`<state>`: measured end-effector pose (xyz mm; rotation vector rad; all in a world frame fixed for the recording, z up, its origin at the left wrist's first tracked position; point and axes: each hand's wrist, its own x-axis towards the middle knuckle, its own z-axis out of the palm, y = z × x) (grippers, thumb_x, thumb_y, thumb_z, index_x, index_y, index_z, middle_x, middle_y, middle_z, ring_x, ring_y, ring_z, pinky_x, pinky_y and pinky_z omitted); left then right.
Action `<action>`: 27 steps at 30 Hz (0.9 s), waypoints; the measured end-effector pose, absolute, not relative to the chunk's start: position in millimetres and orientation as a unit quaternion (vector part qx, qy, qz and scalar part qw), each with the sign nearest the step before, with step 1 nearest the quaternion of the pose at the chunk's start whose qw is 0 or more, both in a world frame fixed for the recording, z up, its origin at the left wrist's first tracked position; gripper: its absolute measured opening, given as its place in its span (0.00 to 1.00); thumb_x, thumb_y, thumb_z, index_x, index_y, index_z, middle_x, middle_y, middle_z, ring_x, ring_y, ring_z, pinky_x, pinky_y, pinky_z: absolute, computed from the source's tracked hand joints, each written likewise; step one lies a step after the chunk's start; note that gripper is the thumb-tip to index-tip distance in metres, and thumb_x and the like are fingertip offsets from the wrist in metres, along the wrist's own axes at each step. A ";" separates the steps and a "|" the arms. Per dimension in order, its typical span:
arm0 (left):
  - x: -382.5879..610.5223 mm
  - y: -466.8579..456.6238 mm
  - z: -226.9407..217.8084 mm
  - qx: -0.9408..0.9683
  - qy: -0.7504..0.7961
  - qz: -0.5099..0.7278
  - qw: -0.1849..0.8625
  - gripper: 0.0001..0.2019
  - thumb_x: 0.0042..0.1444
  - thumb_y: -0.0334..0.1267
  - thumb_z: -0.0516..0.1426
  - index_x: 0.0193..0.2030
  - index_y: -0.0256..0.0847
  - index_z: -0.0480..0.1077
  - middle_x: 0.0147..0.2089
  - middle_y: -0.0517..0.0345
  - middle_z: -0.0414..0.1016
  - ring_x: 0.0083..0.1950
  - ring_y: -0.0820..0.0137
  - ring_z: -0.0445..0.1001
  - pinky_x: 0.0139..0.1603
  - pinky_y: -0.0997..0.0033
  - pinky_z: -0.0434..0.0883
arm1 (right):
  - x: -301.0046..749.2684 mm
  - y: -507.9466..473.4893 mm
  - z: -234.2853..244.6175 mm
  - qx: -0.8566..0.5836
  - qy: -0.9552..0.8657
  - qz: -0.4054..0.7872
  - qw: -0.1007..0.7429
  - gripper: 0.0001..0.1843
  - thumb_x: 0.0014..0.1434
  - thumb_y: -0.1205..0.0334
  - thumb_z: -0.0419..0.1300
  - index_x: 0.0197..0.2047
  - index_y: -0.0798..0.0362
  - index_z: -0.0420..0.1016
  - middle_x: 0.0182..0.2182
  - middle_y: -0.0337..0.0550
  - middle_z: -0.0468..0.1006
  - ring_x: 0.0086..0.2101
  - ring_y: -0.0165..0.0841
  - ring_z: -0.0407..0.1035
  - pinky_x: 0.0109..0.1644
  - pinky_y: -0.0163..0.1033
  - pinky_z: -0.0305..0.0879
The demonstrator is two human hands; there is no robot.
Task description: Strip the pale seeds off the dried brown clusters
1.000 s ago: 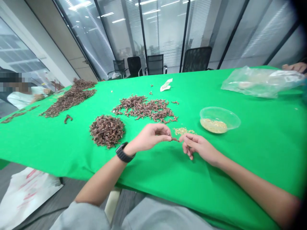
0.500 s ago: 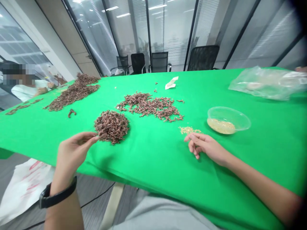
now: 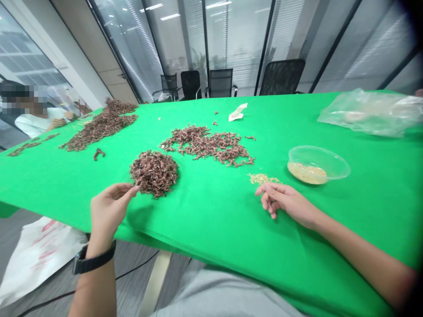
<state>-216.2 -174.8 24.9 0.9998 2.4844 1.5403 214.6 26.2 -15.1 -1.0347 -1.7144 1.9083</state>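
Observation:
My left hand [image 3: 114,204], with a dark wristband, reaches the near left edge of a rounded heap of small brown, twisted dried pieces [image 3: 154,173]. Thumb and fingertips are pinched together there; anything between them is too small to make out. On the right, my right hand [image 3: 286,200] hovers low over the cloth, its fingers loosely bent and apart, with nothing visible in them. Just beyond its fingertips lies a small scatter of pale yellow bits [image 3: 262,178]. A clear plastic bowl [image 3: 333,165] beside them contains more yellowish bits.
A looser spread of brown pieces [image 3: 208,145] lies mid-table on the green cloth [image 3: 211,211]. Further left is a long brown heap [image 3: 99,127], near a seated person [image 3: 39,116]. Crumpled white paper [image 3: 237,112] and a clear plastic bag [image 3: 366,113] lie toward the back.
My left hand has shifted slightly right and stays pinched at the heap's edge. The right hand has barely moved. The view has shifted a little.

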 end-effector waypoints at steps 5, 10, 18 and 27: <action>-211.4 -172.4 21.2 0.349 0.820 0.454 -0.024 0.19 0.48 0.54 0.67 0.38 0.39 0.78 0.36 0.54 0.82 0.37 0.63 0.78 0.42 0.64 0.75 | 214.7 26.7 -15.6 -0.365 -0.611 0.677 0.187 0.29 0.60 0.33 0.59 0.43 0.54 0.73 0.26 0.42 0.74 0.24 0.30 0.68 0.25 0.36 0.70; -210.5 -169.2 13.0 0.376 0.820 0.428 -0.057 0.19 0.50 0.55 0.66 0.38 0.40 0.78 0.37 0.54 0.82 0.37 0.62 0.79 0.44 0.64 0.75 | 214.6 27.2 -16.5 -0.367 -0.613 0.676 0.183 0.29 0.60 0.33 0.59 0.43 0.54 0.73 0.26 0.43 0.74 0.24 0.30 0.68 0.25 0.37 0.70; -208.2 -168.7 11.7 0.409 0.813 0.403 -0.095 0.18 0.54 0.54 0.64 0.40 0.41 0.78 0.38 0.55 0.82 0.38 0.62 0.79 0.46 0.64 0.74 | 214.3 27.6 -17.0 -0.363 -0.611 0.679 0.183 0.29 0.60 0.34 0.59 0.42 0.54 0.73 0.26 0.42 0.74 0.23 0.30 0.68 0.25 0.36 0.70; -201.0 -165.5 14.7 0.437 0.803 0.388 -0.119 0.16 0.56 0.52 0.63 0.41 0.42 0.78 0.40 0.55 0.83 0.40 0.61 0.80 0.47 0.64 0.74 | 214.8 28.0 -17.1 -0.361 -0.611 0.681 0.182 0.29 0.61 0.34 0.59 0.42 0.55 0.73 0.26 0.42 0.75 0.24 0.30 0.68 0.26 0.36 0.70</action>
